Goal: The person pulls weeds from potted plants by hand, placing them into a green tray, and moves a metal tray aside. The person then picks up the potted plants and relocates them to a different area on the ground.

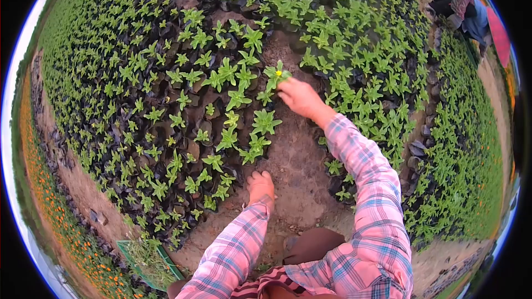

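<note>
My right hand (300,96) reaches forward over the bare soil strip, its fingers closed at the edge of a green seedling with a yellow bud (277,74). What exactly the fingertips grip is hidden. Low at the near edge of the left block of potted seedlings (228,137) is my left hand (260,186), fingers bent and close together beside the black pots. Whether it holds anything cannot be made out. Both sleeves are pink plaid.
A green crate (176,271) of pulled plants stands at the lower left. Another person (471,14) bends over the plants at the upper right. More seedlings (382,77) fill the right side, and orange flowers (66,232) line the far left.
</note>
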Demonstrator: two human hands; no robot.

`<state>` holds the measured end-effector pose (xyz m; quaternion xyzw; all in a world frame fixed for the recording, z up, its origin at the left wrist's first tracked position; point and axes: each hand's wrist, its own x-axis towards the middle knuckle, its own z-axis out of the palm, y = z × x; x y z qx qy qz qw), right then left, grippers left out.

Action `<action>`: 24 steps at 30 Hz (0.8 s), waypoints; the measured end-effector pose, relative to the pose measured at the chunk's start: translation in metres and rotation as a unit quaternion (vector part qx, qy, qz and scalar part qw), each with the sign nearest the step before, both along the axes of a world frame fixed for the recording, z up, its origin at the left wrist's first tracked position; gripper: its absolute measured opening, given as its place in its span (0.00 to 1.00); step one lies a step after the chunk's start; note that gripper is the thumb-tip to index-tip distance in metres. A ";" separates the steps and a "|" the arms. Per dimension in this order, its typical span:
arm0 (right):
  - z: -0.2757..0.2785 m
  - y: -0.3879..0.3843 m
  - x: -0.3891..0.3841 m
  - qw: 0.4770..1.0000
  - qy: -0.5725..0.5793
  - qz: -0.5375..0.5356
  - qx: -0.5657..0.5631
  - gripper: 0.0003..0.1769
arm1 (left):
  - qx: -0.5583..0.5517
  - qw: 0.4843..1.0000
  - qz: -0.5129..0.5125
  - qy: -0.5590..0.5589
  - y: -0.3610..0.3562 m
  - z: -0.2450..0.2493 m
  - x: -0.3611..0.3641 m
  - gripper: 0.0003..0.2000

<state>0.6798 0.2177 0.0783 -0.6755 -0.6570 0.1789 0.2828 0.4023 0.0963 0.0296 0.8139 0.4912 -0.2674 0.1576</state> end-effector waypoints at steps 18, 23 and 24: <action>-0.013 0.081 0.051 0.946 -0.216 -0.231 -0.072 0.07 | 0.004 1.000 -0.004 0.017 -0.001 0.007 0.004 0.34; 0.030 0.078 0.059 0.969 -0.204 -0.121 0.076 0.04 | 0.009 1.000 -0.010 0.010 -0.001 0.009 0.003 0.33; 0.039 0.081 0.061 0.965 -0.237 -0.072 0.090 0.04 | 0.014 1.000 -0.014 0.004 -0.001 0.009 0.002 0.33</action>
